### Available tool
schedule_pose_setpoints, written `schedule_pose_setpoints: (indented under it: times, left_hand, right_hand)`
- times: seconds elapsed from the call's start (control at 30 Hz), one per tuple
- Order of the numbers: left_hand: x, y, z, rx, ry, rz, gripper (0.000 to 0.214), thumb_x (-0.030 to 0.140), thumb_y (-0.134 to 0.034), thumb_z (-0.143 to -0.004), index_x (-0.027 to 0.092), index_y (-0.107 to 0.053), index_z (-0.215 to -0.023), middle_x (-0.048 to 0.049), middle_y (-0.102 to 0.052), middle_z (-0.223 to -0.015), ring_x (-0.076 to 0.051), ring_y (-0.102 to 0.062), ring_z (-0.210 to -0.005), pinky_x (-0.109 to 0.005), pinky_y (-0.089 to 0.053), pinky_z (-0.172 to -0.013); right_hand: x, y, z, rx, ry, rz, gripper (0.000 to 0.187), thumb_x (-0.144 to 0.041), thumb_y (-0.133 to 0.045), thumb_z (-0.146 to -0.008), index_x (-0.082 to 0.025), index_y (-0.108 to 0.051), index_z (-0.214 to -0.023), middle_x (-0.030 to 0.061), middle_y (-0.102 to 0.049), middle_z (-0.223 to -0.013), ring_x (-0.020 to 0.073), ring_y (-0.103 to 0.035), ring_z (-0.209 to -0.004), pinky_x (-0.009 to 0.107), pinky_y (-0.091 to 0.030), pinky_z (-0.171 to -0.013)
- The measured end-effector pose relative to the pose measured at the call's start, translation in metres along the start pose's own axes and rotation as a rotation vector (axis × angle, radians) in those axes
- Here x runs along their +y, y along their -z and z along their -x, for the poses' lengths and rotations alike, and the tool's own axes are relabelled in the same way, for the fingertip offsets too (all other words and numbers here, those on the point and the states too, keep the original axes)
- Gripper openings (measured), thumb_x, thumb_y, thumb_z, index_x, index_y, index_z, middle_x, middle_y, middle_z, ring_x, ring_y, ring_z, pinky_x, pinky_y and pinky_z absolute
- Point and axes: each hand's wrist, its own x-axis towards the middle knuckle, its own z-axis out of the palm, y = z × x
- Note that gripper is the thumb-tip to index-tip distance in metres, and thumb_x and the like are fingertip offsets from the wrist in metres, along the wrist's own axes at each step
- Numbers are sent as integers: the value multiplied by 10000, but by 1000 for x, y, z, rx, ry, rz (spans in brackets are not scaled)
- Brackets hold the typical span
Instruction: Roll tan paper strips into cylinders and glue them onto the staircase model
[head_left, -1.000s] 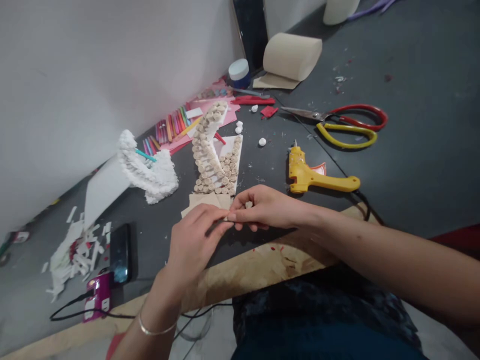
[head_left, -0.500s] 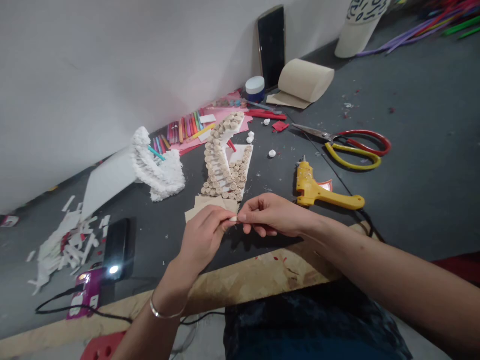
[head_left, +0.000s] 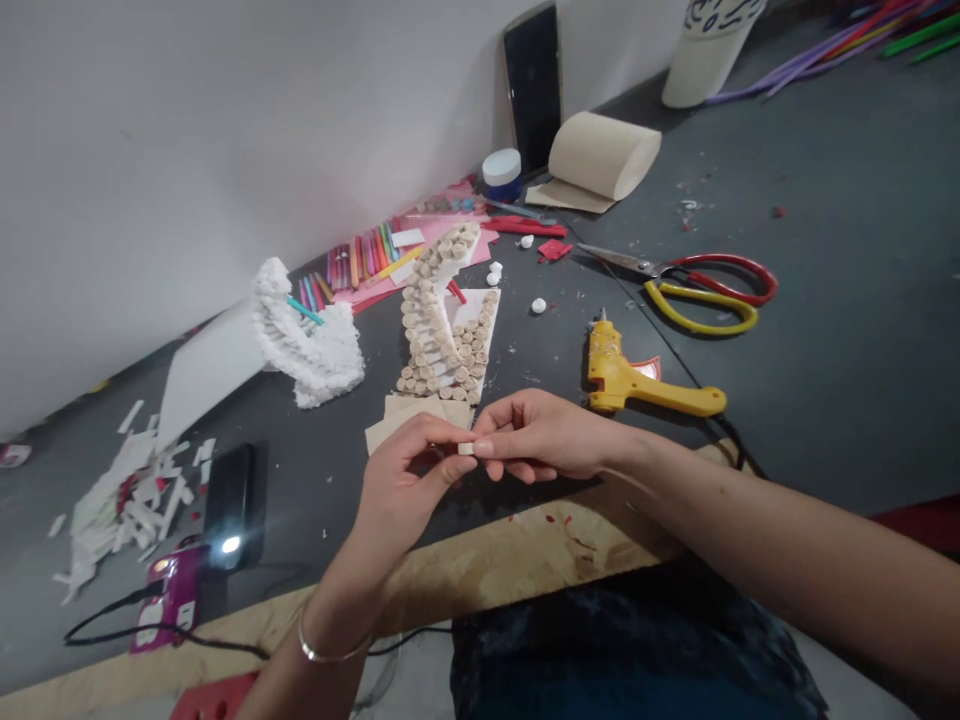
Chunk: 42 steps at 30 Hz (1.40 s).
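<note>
My left hand (head_left: 409, 485) and my right hand (head_left: 544, 435) meet above the dark tabletop, and their fingertips pinch a small cream paper roll (head_left: 466, 449) between them. Just beyond my fingers lie tan cardboard scraps (head_left: 397, 420). Past those stands a curved model (head_left: 439, 320) covered with rows of rolled cream paper coils, on a white base. Neither hand touches the model.
To the right lie a yellow glue gun (head_left: 637, 382) and red and yellow scissors (head_left: 675, 280). A white fluffy model (head_left: 311, 350), white paper scraps (head_left: 124, 500), a phone (head_left: 229, 490) and a purple power strip (head_left: 169, 600) lie left. A plywood edge (head_left: 510, 560) runs nearest me.
The small paper roll now shows more clearly between my fingertips, as my left fingers have turned and eased back a little. The view has shifted slightly.
</note>
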Motion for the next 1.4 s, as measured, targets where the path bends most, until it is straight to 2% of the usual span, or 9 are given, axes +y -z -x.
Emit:
schedule_pose_setpoints:
  times: [0.13, 0.3, 0.5, 0.6, 0.77, 0.83, 1.07, 1.23, 1.4]
  left_hand:
    - [-4, -1, 1, 69, -19, -2, 107, 292, -688, -856, 193, -679, -814, -1, -640, -745, -110, -606, -622, -215, -479, -541]
    - [2, 11, -2, -45, -285, -474, 106, 230, -585, -926, 194, -680, -897, -23, -691, -798, -132, -641, -743, -223, -480, -658]
    - [13, 9, -1, -197, -450, -974, 200, 185, -500, -950, 160, -656, -827, -38, -663, -768, -157, -594, -666, -267, -355, -498]
    - [13, 7, -1, -173, -358, -837, 172, 205, -521, -948, 173, -670, -867, -36, -669, -798, -154, -612, -726, -250, -406, -548]
    - [1, 1, -2, -10, -65, -125, 110, 314, -669, -870, 212, -683, -905, -11, -660, -803, -127, -625, -691, -224, -495, -590]
    - [-1, -1, -2, 33, -30, -23, 124, 327, -671, -866, 205, -683, -858, -8, -650, -757, -127, -618, -646, -227, -485, -552]
    - [5, 11, -2, -91, -265, -527, 108, 228, -586, -920, 199, -688, -899, -22, -708, -812, -141, -654, -754, -231, -473, -656]
    - [10, 9, -2, -189, -417, -953, 180, 199, -515, -943, 174, -666, -848, -35, -673, -765, -163, -611, -689, -261, -381, -531]
    - [9, 7, -5, -175, -266, -708, 134, 218, -552, -935, 198, -683, -915, -36, -692, -847, -156, -631, -777, -242, -444, -605]
  right_hand:
    - [1, 1, -1, 13, -12, 10, 289, -417, -766, -754, -152, -652, -768, -37, -672, -658, 17, -470, -419, 136, -294, -323]
    - [2, 3, -1, 61, -31, 89, 304, -440, -768, -743, -152, -674, -774, -23, -684, -694, 15, -474, -439, 139, -319, -349]
    - [6, 2, -2, 131, -47, 216, 291, -426, -776, -733, -162, -658, -759, -21, -691, -707, 26, -506, -460, 142, -340, -368]
    - [5, 2, -2, 140, -20, 214, 285, -416, -782, -730, -165, -667, -800, -25, -687, -708, 25, -499, -453, 144, -345, -367]
    - [1, 2, 1, 11, 33, 7, 283, -414, -771, -743, -155, -664, -776, -43, -658, -663, 12, -453, -413, 141, -293, -327]
    - [0, 2, 1, -15, 21, -26, 286, -402, -788, -724, -150, -657, -748, -48, -649, -634, 9, -441, -401, 138, -285, -323]
    - [2, 3, 0, 65, -52, 112, 309, -422, -802, -708, -147, -671, -760, -30, -680, -683, 16, -476, -440, 143, -356, -364]
    - [9, 3, -7, 116, -68, 146, 312, -435, -795, -710, -155, -664, -754, -12, -697, -728, 26, -509, -464, 147, -361, -365]
    - [7, 2, -4, 127, -17, 100, 273, -393, -787, -734, -155, -658, -765, -30, -675, -702, 17, -486, -452, 135, -352, -355]
